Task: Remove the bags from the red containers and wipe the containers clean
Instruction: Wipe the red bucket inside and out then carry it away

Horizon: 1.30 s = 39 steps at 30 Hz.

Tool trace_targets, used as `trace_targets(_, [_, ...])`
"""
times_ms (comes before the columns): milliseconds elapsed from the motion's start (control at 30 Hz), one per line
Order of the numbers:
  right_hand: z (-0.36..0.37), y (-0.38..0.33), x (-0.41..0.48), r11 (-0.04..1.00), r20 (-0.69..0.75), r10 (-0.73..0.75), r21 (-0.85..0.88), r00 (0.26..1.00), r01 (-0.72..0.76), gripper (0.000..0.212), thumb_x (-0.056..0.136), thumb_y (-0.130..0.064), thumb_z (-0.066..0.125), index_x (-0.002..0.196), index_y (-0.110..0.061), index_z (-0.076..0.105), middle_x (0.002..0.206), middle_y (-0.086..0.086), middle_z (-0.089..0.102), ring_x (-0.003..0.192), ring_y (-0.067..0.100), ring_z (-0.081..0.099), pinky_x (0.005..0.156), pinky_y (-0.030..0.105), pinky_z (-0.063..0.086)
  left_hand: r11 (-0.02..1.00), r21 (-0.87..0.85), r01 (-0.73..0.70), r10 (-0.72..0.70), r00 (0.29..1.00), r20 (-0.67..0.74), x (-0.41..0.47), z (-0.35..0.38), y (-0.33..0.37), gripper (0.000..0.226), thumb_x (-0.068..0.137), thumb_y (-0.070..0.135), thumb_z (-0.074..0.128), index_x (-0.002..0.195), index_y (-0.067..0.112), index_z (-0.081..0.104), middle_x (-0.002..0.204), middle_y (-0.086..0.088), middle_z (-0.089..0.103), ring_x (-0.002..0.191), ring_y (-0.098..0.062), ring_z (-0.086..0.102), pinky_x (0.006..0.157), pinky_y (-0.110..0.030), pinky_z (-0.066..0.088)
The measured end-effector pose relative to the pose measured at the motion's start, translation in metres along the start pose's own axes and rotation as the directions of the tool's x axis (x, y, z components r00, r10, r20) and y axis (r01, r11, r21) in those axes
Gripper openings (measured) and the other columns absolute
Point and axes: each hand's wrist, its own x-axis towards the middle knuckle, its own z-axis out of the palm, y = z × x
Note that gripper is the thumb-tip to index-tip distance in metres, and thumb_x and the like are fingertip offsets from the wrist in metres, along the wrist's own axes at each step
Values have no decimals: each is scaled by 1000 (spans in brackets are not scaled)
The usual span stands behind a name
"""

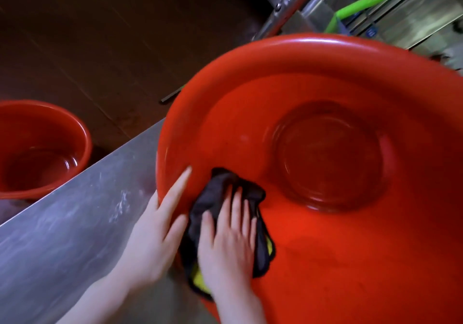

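Observation:
A large red basin stands on the steel counter and fills the right half of the view. No bag is in it. My right hand presses flat, fingers straight, on a dark cloth with a yellow underside, against the basin's near inner wall. My left hand rests on the basin's left rim, fingers straight along its edge. A second, smaller red basin sits lower at the far left, with nothing in it.
The steel counter runs diagonally from the lower left. Beyond its edge lies a dark brown floor. At the upper right are metal shelving bars and a green-handled tool.

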Motion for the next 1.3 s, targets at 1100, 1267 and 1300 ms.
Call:
trace_targets(1100, [-1,35,28,983,35,73,-173,997,-66,65,96,-48,22,153,-15,23,159,6,25,145,24,28,118,43,22,979,202,26,-8,996,-92,-9,-4,3,81,78,21,79,140,48,34,128,6,58,90,-27,67,74,-28,52])
trace_targets(1267, [11,-1,-11,996,-14,-34,77,999,35,68,88,-50,34,144,-14,44,151,4,43,135,25,46,109,43,30,981,188,-42,54,997,-58,-2,-10,-1,83,84,20,74,138,62,26,126,22,48,110,-11,58,86,-14,41])
trace_targets(1300, [10,6,0,999,-7,-14,52,1000,14,69,90,-51,28,149,-15,35,155,4,35,140,24,39,113,43,26,982,183,-43,52,997,-48,-2,-11,-1,82,85,24,72,138,64,24,126,23,47,108,-11,57,86,-15,43])
